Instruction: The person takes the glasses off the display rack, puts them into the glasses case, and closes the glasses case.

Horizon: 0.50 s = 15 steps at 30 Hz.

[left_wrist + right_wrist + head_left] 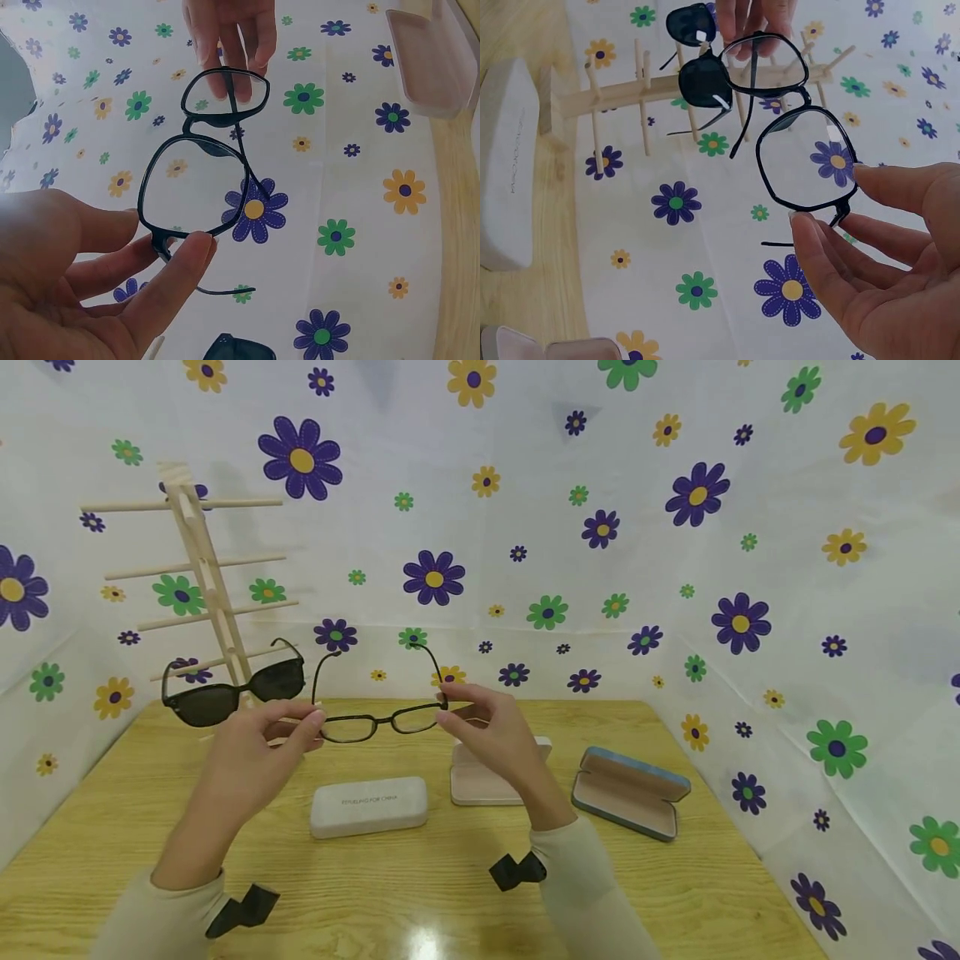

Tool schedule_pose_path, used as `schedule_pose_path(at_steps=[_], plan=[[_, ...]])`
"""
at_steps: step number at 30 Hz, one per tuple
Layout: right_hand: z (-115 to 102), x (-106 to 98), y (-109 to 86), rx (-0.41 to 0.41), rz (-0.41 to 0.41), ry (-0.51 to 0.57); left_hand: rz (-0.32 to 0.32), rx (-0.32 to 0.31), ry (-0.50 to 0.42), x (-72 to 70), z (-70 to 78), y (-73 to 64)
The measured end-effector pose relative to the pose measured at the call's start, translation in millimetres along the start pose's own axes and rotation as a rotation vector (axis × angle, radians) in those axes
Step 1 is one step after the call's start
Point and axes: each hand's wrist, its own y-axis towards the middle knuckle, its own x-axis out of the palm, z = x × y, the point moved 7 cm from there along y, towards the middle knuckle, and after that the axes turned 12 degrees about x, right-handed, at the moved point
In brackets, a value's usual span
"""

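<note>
A pair of black-framed eyeglasses (383, 720) with clear lenses is held up above the table, temples unfolded and pointing away. My left hand (258, 760) pinches the frame's left end between thumb and fingers. At the opposite end, my right hand (495, 735) grips the frame near the hinge. Both wrist views show the eyeglasses (195, 184) stretched between the two hands, with fingertips at the outer rims. Just beyond the left hand, dark sunglasses (206, 703) hang on the lower part of a wooden display rack (206, 560).
A closed white glasses case (369, 807) lies below the hands. Behind the right forearm sits an open pale case (480, 785), partly hidden. An open blue case (630, 793) with a pink lining stands farther right. Flower-patterned cloth (510, 527) surrounds the wooden table (360, 893).
</note>
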Motion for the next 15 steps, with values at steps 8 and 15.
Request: schedule_pose_path(at_steps=[8, 15], plan=[[13.0, -5.4, -4.4, -0.014, -0.001, -0.019, -0.027, 0.003, -0.074, 19.8, -0.7, -0.8], [26.0, -8.8, -7.6, 0.014, -0.003, -0.032, -0.012, 0.027, -0.147, 33.3, -2.3, 0.5]])
